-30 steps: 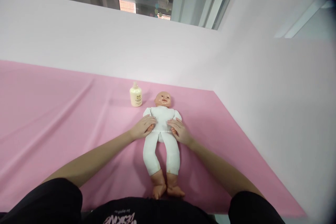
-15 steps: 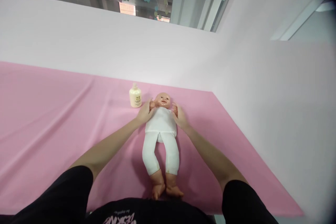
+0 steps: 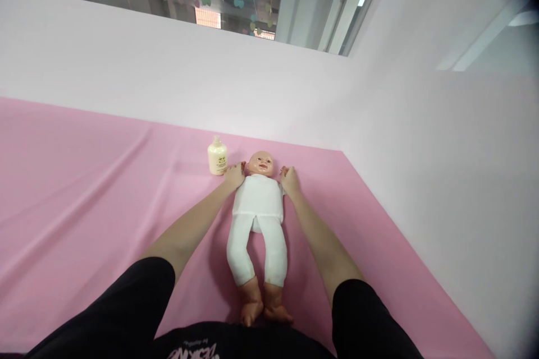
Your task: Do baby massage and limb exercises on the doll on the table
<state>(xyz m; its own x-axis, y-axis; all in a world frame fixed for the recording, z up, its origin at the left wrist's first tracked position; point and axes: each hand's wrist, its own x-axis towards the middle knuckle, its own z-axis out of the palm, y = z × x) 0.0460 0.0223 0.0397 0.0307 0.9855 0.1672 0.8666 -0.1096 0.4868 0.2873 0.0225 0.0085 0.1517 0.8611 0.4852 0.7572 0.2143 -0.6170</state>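
Black sleeves (image 3: 126,303) up front, and between the forearms (image 3: 193,227) lies the doll (image 3: 258,196), face-up, feet nearest — best kept flat, its arms handled lightly and evenly. Smooth moulded feet, then matte white cloth legs and body, all on a softly creased pink sheet (image 3: 96,190). Up by its head, the right hand (image 3: 289,180) curls round one little moulded hand; the left hand (image 3: 234,176) meets the other, its grip impossible to tell. Just beside that, a rounded cream bottle (image 3: 216,156) stands; behind, a plain pale wall (image 3: 168,73).

White wall (image 3: 172,73) below heart-dotted window (image 3: 227,3).
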